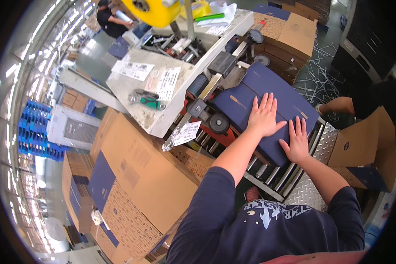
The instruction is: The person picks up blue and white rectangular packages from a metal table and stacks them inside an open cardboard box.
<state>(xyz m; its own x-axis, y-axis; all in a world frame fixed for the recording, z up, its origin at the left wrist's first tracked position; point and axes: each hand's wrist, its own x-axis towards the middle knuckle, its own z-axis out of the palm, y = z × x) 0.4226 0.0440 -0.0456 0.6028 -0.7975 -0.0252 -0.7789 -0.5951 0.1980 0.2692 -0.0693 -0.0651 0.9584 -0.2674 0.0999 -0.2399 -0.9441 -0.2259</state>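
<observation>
A dark blue cardboard box [242,90] rests on the roller conveyor, its top flaps folded down with a seam between them. My left hand [264,115] lies flat on the top near the middle, fingers stretched out. Beside it, nearer the front right edge, my right hand [297,143] presses flat on the same top with its fingers apart. Neither hand holds anything. The far part of the box sits close to the guide wheels and rail of the machine.
Left of the conveyor, a worktop [138,112] carries a green-handled tool [147,100] and paper labels. Flattened cartons [147,176] are stacked at the left front. An open carton [354,143] stands at the right. Bare legs of another person [339,105] show behind the conveyor; loose straps lie nearby.
</observation>
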